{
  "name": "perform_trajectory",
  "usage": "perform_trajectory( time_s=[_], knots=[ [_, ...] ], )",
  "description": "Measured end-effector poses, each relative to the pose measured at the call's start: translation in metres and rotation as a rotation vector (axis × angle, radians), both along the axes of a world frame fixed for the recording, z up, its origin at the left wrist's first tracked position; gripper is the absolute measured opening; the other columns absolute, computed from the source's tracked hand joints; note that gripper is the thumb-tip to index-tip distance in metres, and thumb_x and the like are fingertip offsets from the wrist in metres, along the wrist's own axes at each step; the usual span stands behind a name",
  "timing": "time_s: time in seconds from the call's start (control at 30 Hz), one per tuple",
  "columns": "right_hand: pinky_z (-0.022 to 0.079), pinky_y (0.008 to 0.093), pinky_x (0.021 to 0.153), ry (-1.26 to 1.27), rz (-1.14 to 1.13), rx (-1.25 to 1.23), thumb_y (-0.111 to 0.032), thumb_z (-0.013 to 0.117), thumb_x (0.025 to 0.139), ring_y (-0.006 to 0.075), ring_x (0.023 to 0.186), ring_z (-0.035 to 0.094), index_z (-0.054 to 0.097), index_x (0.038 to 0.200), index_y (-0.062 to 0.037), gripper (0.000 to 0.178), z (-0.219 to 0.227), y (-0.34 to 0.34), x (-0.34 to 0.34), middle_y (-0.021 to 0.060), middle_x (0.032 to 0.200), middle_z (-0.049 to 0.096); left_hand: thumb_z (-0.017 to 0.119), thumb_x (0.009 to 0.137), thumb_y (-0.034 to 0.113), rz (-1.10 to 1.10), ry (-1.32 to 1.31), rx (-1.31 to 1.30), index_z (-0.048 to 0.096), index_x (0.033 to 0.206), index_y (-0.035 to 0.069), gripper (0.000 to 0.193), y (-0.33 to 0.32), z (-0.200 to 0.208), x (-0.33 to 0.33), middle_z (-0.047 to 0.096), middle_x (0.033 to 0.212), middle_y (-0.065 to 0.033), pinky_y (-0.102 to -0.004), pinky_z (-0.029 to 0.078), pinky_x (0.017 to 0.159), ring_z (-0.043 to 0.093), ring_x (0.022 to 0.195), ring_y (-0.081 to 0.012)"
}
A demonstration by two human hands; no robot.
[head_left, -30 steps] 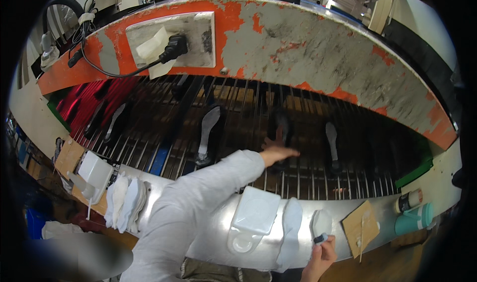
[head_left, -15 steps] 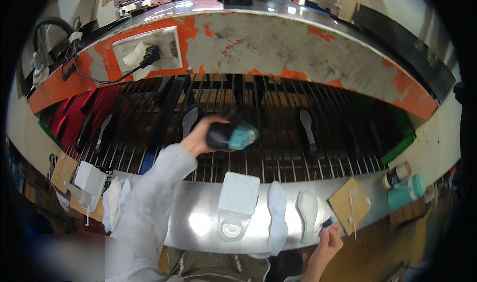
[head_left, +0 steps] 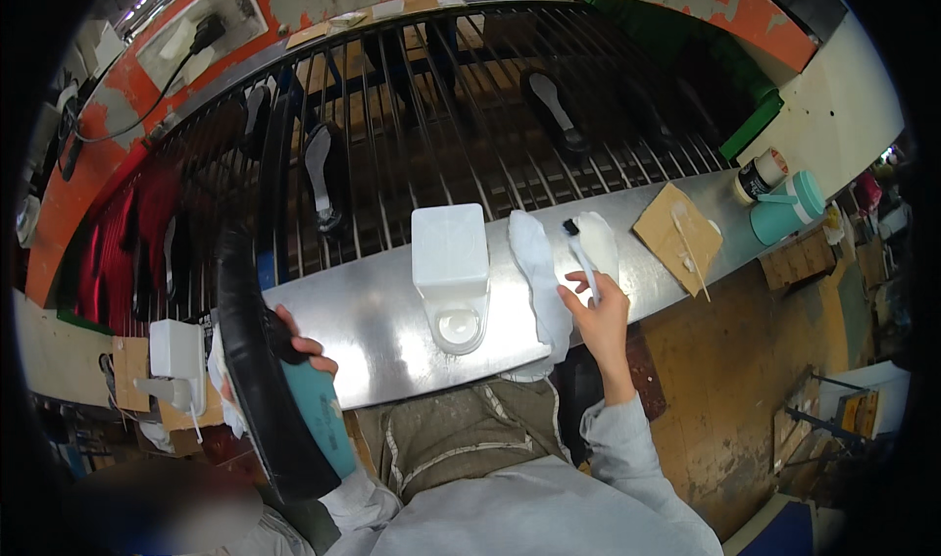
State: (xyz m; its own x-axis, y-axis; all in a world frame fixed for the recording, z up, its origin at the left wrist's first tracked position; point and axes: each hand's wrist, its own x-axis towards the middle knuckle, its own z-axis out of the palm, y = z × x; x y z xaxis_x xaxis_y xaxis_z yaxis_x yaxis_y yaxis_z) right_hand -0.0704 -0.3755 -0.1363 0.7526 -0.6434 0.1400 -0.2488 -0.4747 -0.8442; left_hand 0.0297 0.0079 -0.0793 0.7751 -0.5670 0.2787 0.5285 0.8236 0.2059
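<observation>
My left hand (head_left: 310, 348) is wrapped round a black leather shoe upper (head_left: 257, 380) with a teal shoe last (head_left: 319, 414) inside. It stands on end at the lower left, beside the metal ledge (head_left: 368, 365). Between the fingers of my right hand (head_left: 603, 316) is a small brush (head_left: 582, 252) with a pale handle and dark bristles. Its tip hovers over or touches a white sole-shaped piece (head_left: 600, 238); I cannot tell which. A folded white cloth (head_left: 537, 272) lies left of that, and a white container with a round cup (head_left: 449, 247) stands further left.
Beyond the ledge runs a rack of metal rods (head_left: 431, 154) bearing dark shoe soles (head_left: 321, 164). To the right are a cardboard square (head_left: 676, 223) with a thin stick, a teal cup (head_left: 784, 213) and a tape roll (head_left: 761, 176). Another white container (head_left: 176, 348) stands far left.
My left hand has drawn the shoe from over the rods back to the lower left and turned it on end. My right hand has moved left with the brush. The view has tilted down.
</observation>
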Motion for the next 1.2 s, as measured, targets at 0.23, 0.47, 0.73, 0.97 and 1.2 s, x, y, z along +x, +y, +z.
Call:
perform_trajectory(
  time_s=[0.23,0.47,0.73,0.97,1.2],
  knots=[
    [0.051,0.0397,0.067,-0.052,-0.011,-0.109,-0.018,0.082,0.076,0.0292,0.073,0.066,0.075,0.089,-0.0015,0.022,-0.045,-0.012,0.023,0.0139,0.084,0.068,0.059,0.095,0.015,0.119,-0.18,-0.012,0.034,0.156,0.022,0.066,-0.003,0.071,-0.02,0.044,0.147,-0.015,-0.0325,0.056,0.059,0.065,0.08,-0.0265],
    [0.048,0.0289,0.068,-0.168,0.156,0.136,-0.016,0.084,0.079,0.0146,0.076,0.063,0.076,0.09,-0.0004,0.021,0.001,-0.008,0.019,0.0045,0.082,0.067,0.057,0.099,0.021,0.115,-0.531,-0.072,0.005,0.162,0.025,0.082,0.037,0.03,-0.018,0.059,0.122,-0.0184,-0.0349,0.057,0.055,0.064,0.066,-0.0271],
    [0.041,0.0232,0.066,-0.222,0.082,0.141,-0.023,0.077,0.089,0.0076,0.075,0.054,0.072,0.109,-0.0022,0.029,-0.002,-0.03,0.073,-0.002,0.084,0.062,0.055,0.096,0.058,-0.031,-0.533,0.215,0.036,0.153,0.01,0.077,0.065,0.043,-0.019,0.04,0.151,-0.0144,-0.0396,0.051,0.071,0.061,0.088,-0.0337],
    [0.039,0.0302,0.082,-0.094,0.471,-0.219,-0.011,0.07,0.09,0.0123,0.072,0.055,0.076,0.105,-0.0116,0.016,0.058,0.009,0.009,0.0007,0.087,0.064,0.063,0.095,0.041,0.139,-0.333,0.188,0.035,0.155,0.014,0.071,0.058,0.029,-0.047,0.043,0.15,-0.0171,-0.0314,0.05,0.065,0.062,0.079,-0.024],
    [0.035,0.0372,0.086,-0.094,0.514,-0.75,-0.017,0.082,0.075,0.0176,0.079,0.056,0.08,0.092,-0.0185,0.017,0.032,0.06,0.013,-0.0007,0.096,0.061,0.058,0.098,0.048,0.005,-0.302,0.102,0.019,0.154,-0.006,0.087,0.049,-0.013,-0.037,0.038,0.15,-0.0299,-0.0381,0.05,0.063,0.06,0.092,-0.0329]
  ],
)
